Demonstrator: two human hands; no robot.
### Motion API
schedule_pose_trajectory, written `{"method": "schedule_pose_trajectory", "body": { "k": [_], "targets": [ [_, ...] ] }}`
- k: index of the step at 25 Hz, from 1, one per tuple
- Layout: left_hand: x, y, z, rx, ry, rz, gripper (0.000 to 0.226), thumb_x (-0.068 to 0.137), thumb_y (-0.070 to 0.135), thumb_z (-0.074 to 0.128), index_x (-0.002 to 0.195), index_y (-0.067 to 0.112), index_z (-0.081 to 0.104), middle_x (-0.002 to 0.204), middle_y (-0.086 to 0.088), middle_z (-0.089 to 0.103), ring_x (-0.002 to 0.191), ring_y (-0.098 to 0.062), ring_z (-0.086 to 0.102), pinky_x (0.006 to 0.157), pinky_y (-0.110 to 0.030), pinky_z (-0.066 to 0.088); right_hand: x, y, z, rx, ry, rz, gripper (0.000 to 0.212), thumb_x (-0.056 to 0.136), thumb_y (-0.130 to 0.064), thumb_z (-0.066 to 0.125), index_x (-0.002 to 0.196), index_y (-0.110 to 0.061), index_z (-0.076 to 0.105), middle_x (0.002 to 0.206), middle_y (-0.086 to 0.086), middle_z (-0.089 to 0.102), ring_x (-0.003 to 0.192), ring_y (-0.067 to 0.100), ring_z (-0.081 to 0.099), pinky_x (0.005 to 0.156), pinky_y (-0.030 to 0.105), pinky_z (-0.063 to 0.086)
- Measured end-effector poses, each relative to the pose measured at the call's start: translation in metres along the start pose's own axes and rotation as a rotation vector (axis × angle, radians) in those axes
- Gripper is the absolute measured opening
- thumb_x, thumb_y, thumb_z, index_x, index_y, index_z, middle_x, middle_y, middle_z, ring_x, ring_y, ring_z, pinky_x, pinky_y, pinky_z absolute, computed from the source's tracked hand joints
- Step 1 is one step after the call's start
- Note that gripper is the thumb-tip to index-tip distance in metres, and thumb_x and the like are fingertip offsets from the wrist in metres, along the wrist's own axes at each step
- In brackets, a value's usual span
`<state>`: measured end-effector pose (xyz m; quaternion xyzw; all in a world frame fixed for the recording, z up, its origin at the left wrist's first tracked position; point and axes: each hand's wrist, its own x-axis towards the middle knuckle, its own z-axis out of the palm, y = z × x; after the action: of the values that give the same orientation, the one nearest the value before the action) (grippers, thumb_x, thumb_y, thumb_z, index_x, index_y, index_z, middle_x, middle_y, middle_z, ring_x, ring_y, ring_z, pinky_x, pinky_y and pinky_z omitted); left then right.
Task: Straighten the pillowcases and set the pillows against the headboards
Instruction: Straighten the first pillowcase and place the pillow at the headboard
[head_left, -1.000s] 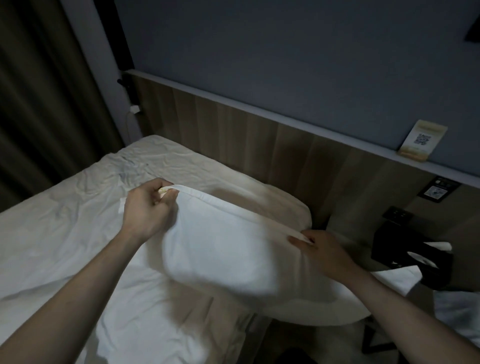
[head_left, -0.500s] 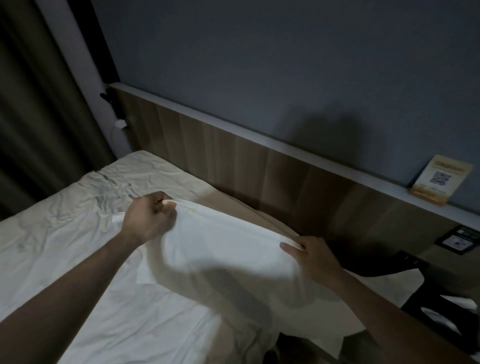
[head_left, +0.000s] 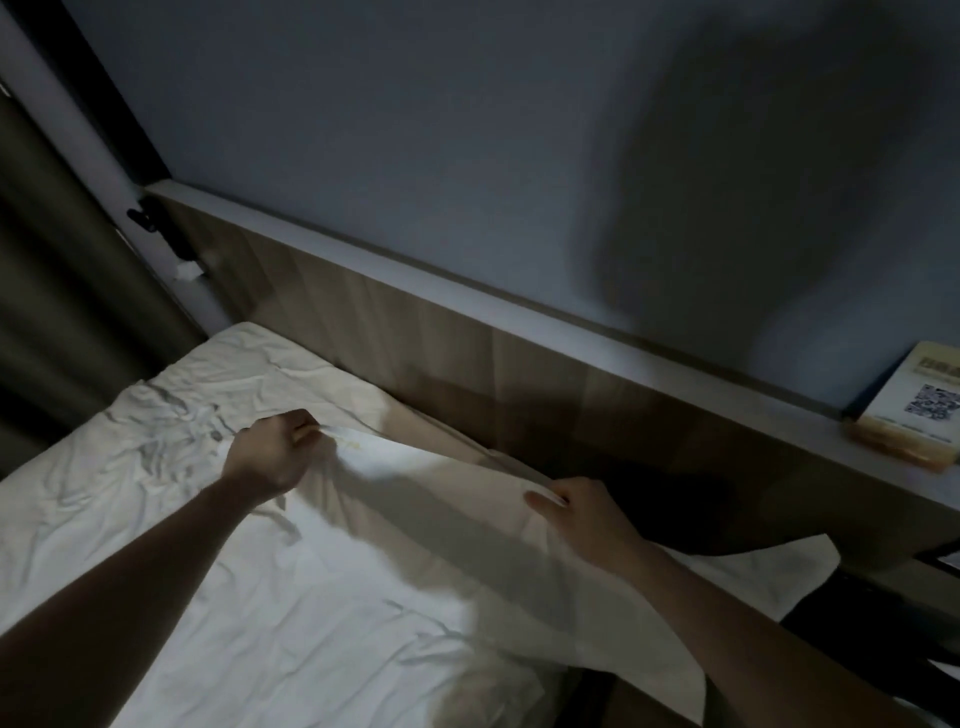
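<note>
**Mia:** What are the hands doing?

**Ben:** The left hand (head_left: 272, 454) is squeezing one top corner of the white pillowcase (head_left: 441, 514). Its fingers are curling tight around the cloth.

**Mia:** And the other one?

**Ben:** The right hand (head_left: 582, 512) is pinching the other top corner. The thumb is lying flat on the near side, and the cloth edge is going in under it. The other fingers are hiding behind the cloth.

**Mia:** Where is the pillowcase?

**Ben:** It is stretching between the two hands, up above the bed (head_left: 156, 499). Its top edge is making a straight line from hand to hand. The rest is hanging down toward the person and looking flat. I cannot tell how much pillow is inside it.

**Mia:** Is it touching the headboard (head_left: 415, 343)?

**Ben:** No. It is hanging near the wooden headboard, a little in front of it.

**Mia:** What is the bed looking like?

**Ben:** The white sheet is lying all wrinkly, mostly near the left hand.

**Mia:** What else is there?

**Ben:** A little card (head_left: 919, 400) with a square code is leaning on the shelf on top of the headboard, far to the right. A dark curtain (head_left: 57, 291) is hanging on the left. A big shadow is sitting on the blue wall (head_left: 415, 130).
</note>
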<state>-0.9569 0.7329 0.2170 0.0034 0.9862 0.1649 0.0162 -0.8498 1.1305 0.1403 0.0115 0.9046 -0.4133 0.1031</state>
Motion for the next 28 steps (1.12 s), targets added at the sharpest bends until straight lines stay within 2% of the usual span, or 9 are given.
{"method": "schedule_pose_trajectory", "body": {
  "k": [3, 8, 12, 15, 19, 21, 24, 26, 28],
  "targets": [
    [0.039, 0.008, 0.012, 0.106, 0.002, -0.019, 0.020, 0.098, 0.037, 0.053, 0.097, 0.025, 0.069, 0.100, -0.009, 0.076, 0.101, -0.039, 0.069, 0.087, -0.044, 0.047, 0.031, 0.000, -0.007, 0.029, 0.015, -0.011, 0.054, 0.099, -0.047, 0.061, 0.061, -0.020, 0.033, 0.059, 0.001, 0.031, 0.051, 0.011, 0.035, 0.056, 0.033, 0.024],
    [0.104, 0.017, 0.026, 0.195, -0.052, -0.079, 0.018, 0.096, 0.030, 0.053, 0.106, 0.024, 0.067, 0.116, -0.011, 0.073, 0.113, -0.036, 0.065, 0.100, -0.046, 0.041, 0.076, 0.000, -0.015, -0.002, 0.016, 0.006, 0.051, 0.102, -0.045, 0.059, 0.063, -0.016, 0.042, 0.059, 0.002, 0.037, 0.051, 0.013, 0.039, 0.057, 0.034, 0.025],
    [0.148, 0.025, 0.036, 0.245, -0.083, -0.090, 0.020, 0.095, 0.027, 0.050, 0.107, 0.024, 0.066, 0.117, -0.010, 0.073, 0.114, -0.034, 0.064, 0.101, -0.045, 0.039, 0.108, 0.003, -0.020, -0.027, 0.003, 0.044, 0.055, 0.102, -0.051, 0.056, 0.073, -0.004, 0.057, 0.063, 0.003, 0.049, 0.059, 0.018, 0.052, 0.058, 0.034, 0.034],
    [0.181, 0.044, 0.052, 0.284, -0.111, -0.031, 0.020, 0.096, 0.025, 0.050, 0.107, 0.025, 0.067, 0.114, -0.007, 0.073, 0.112, -0.033, 0.065, 0.101, -0.046, 0.039, 0.127, 0.019, -0.032, -0.070, 0.024, 0.091, 0.051, 0.102, -0.054, 0.055, 0.077, -0.010, 0.062, 0.066, 0.000, 0.056, 0.062, 0.018, 0.057, 0.063, 0.038, 0.044],
    [0.212, 0.069, 0.086, 0.310, -0.132, 0.034, 0.026, 0.088, 0.018, 0.055, 0.109, 0.027, 0.066, 0.112, -0.004, 0.075, 0.108, -0.031, 0.067, 0.099, -0.045, 0.041, 0.130, 0.055, -0.048, -0.247, -0.018, 0.171, 0.039, 0.104, -0.053, 0.047, 0.098, -0.021, 0.068, 0.097, 0.001, 0.069, 0.096, 0.025, 0.068, 0.091, 0.046, 0.054],
    [0.224, 0.074, 0.096, 0.301, -0.111, 0.047, 0.033, 0.084, 0.015, 0.056, 0.113, 0.028, 0.067, 0.111, -0.004, 0.076, 0.106, -0.032, 0.069, 0.100, -0.044, 0.041, 0.123, 0.080, -0.060, -0.473, -0.049, 0.206, 0.047, 0.104, -0.058, 0.041, 0.119, -0.021, 0.065, 0.122, 0.003, 0.068, 0.116, 0.028, 0.064, 0.104, 0.049, 0.045],
    [0.241, 0.078, 0.105, 0.293, -0.087, 0.067, 0.038, 0.082, 0.012, 0.058, 0.116, 0.028, 0.067, 0.109, -0.007, 0.077, 0.103, -0.033, 0.069, 0.100, -0.045, 0.043, 0.100, 0.119, -0.075, -0.573, -0.004, 0.316, 0.041, 0.106, -0.050, 0.040, 0.129, -0.024, 0.061, 0.133, 0.001, 0.067, 0.125, 0.027, 0.061, 0.111, 0.050, 0.039],
    [0.248, 0.084, 0.109, 0.303, -0.060, 0.103, 0.037, 0.083, 0.009, 0.060, 0.114, 0.027, 0.069, 0.108, -0.008, 0.077, 0.100, -0.033, 0.069, 0.099, -0.046, 0.044, 0.089, 0.129, -0.083, -0.516, 0.088, 0.364, 0.038, 0.108, -0.043, 0.043, 0.132, -0.023, 0.063, 0.127, 0.003, 0.071, 0.117, 0.026, 0.066, 0.104, 0.046, 0.049],
    [0.257, 0.088, 0.109, 0.327, 0.003, 0.146, 0.034, 0.084, 0.008, 0.063, 0.113, 0.024, 0.072, 0.107, -0.009, 0.076, 0.101, -0.034, 0.068, 0.099, -0.048, 0.044, 0.086, 0.123, -0.092, -0.401, 0.195, 0.376, 0.032, 0.106, -0.042, 0.050, 0.122, -0.022, 0.069, 0.104, 0.003, 0.075, 0.096, 0.025, 0.072, 0.081, 0.040, 0.058]
  ]
}}
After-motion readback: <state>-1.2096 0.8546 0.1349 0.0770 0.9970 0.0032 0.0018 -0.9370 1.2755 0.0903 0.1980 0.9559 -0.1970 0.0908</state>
